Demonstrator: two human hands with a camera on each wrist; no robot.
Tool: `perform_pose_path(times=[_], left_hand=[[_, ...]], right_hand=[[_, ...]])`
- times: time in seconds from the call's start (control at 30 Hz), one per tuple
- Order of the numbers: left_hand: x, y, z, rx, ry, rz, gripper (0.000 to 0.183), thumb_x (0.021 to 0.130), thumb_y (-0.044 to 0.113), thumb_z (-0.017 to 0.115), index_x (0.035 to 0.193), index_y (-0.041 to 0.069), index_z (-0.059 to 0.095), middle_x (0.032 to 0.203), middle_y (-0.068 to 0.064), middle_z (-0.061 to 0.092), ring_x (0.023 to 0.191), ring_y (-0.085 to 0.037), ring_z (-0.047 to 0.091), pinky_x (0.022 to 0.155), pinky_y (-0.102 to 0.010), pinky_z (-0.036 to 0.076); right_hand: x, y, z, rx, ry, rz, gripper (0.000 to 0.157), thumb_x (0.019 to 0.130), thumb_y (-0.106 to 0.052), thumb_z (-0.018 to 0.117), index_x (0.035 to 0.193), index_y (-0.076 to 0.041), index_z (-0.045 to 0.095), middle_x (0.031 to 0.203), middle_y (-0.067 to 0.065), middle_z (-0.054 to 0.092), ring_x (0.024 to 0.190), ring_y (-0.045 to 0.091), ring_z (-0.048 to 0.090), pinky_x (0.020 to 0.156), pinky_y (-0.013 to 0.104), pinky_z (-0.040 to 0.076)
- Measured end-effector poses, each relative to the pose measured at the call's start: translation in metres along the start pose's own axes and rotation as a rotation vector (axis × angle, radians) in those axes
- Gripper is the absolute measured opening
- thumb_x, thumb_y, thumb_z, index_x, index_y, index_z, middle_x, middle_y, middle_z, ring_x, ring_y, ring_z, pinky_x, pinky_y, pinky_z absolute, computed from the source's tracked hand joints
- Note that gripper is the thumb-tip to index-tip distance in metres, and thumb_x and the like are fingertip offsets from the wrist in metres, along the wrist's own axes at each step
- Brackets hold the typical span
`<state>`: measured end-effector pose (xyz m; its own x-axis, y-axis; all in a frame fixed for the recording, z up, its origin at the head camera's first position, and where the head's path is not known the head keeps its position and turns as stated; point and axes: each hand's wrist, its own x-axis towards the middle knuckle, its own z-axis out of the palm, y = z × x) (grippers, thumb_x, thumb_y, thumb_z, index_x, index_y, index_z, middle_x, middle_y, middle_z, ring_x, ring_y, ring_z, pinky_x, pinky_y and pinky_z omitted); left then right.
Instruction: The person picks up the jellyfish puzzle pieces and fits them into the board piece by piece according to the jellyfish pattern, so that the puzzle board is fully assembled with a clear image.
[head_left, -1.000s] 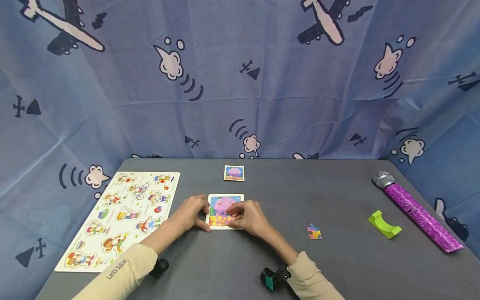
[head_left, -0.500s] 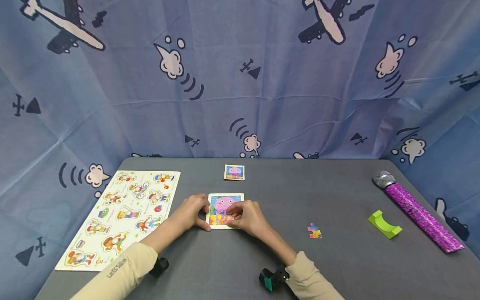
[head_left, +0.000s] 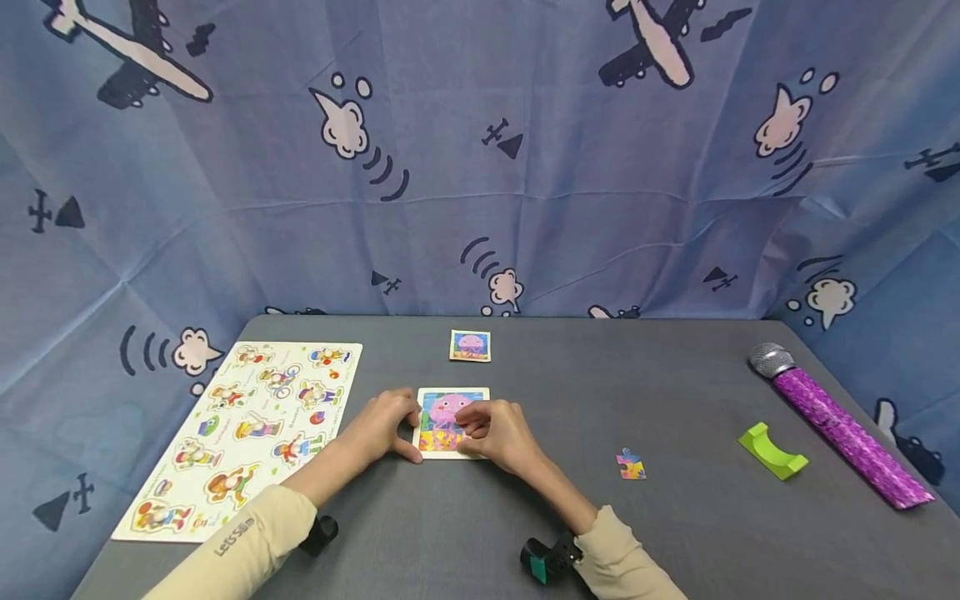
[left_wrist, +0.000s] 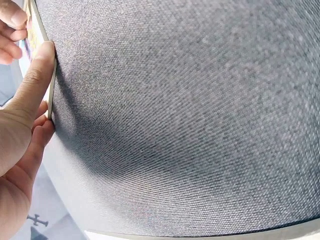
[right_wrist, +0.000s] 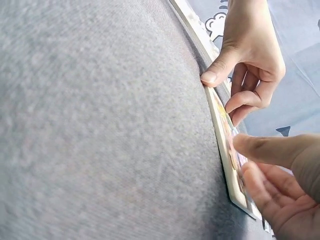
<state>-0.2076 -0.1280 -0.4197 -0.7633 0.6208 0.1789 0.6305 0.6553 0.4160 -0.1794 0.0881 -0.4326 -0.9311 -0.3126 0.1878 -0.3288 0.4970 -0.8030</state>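
A small jigsaw puzzle in a white-edged tray (head_left: 451,392) lies at the middle of the table, showing a pink octopus over a yellow seabed. My left hand (head_left: 381,425) holds the tray's left side, with the thumb at the near left corner and the fingers along the edge. On the picture's lower right, my right hand (head_left: 498,433) pinches a puzzle piece (right_wrist: 233,159) with thumb and fingertips low against the tray; the hand covers most of that corner. One loose puzzle piece (head_left: 630,464), blue, pink and yellow, lies to the right.
A small octopus picture card (head_left: 469,346) lies beyond the tray. At left is a large white board (head_left: 247,450) with cartoon figures. A green curved block (head_left: 771,451) and a purple glittery microphone (head_left: 840,425) lie at right. A patterned curtain (head_left: 480,167) hangs behind the table.
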Motion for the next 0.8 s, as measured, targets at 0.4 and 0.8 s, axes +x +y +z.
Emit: perform_pose_path(times=[0.4, 0.8], left_hand=[[0.001, -0.001, 0.002, 0.010, 0.021, 0.023, 0.046, 0.049, 0.027, 0.093, 0.070, 0.007, 0.058, 0.073, 0.001, 0.049, 0.064, -0.009, 0.043, 0.061, -0.027, 0.041], [0.000, 0.000, 0.001, -0.005, 0.001, 0.001, 0.046, 0.051, 0.027, 0.093, 0.070, 0.007, 0.056, 0.072, 0.001, 0.046, 0.064, -0.009, 0.038, 0.060, -0.024, 0.036]], right_hand=[[0.002, 0.002, 0.005, 0.064, -0.011, -0.034, 0.025, 0.069, 0.014, 0.077, 0.091, 0.005, 0.070, 0.085, 0.013, 0.070, 0.074, 0.019, 0.067, 0.064, 0.020, 0.052], [-0.011, 0.019, -0.024, 0.285, -0.030, 0.038, 0.030, 0.077, 0.007, 0.074, 0.105, 0.008, 0.066, 0.098, 0.023, 0.068, 0.085, 0.029, 0.067, 0.071, 0.024, 0.053]])
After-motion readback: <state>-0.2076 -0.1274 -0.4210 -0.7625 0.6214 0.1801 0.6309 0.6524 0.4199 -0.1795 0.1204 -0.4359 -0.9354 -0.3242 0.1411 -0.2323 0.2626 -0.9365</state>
